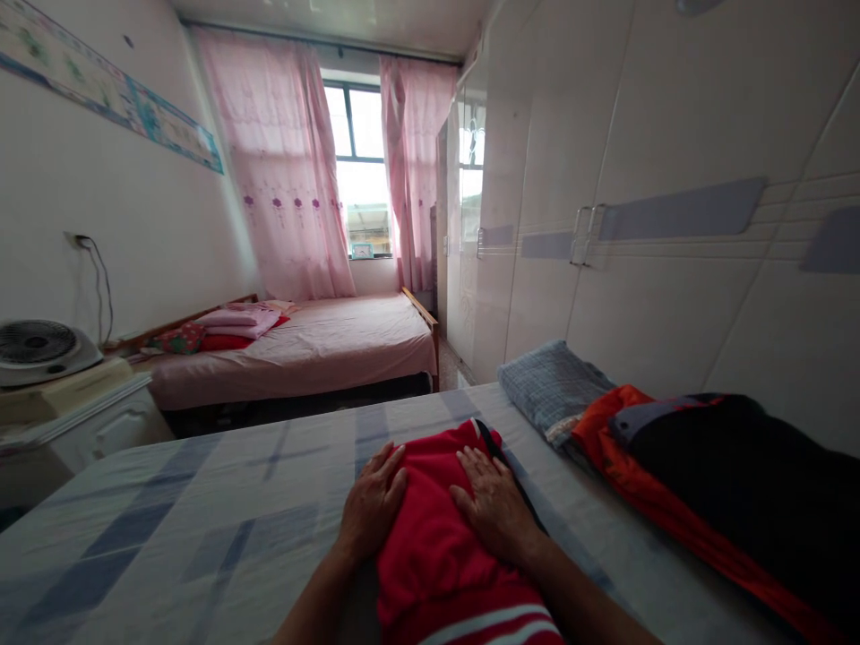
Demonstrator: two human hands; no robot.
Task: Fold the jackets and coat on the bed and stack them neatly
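A red garment (pixel 430 520) with white stripes at its near end and a dark, white-edged strip along its right side lies folded on the bed (pixel 282 502) in front of me. My left hand (pixel 374 497) rests on the garment's left edge, fingers stretched out. On its right part lies my right hand (pixel 494 502), palm down with the fingers flat and slightly apart. Neither hand grips the cloth. The garment's nearest end runs out of the bottom of the view.
To the right lie a folded grey-blue checked cloth (pixel 561 381) and a black and orange garment (pixel 732 475). White wardrobes (pixel 665 313) line the right wall. A second bed (pixel 349 336) stands by the window, and a fan (pixel 40 349) sits at the left.
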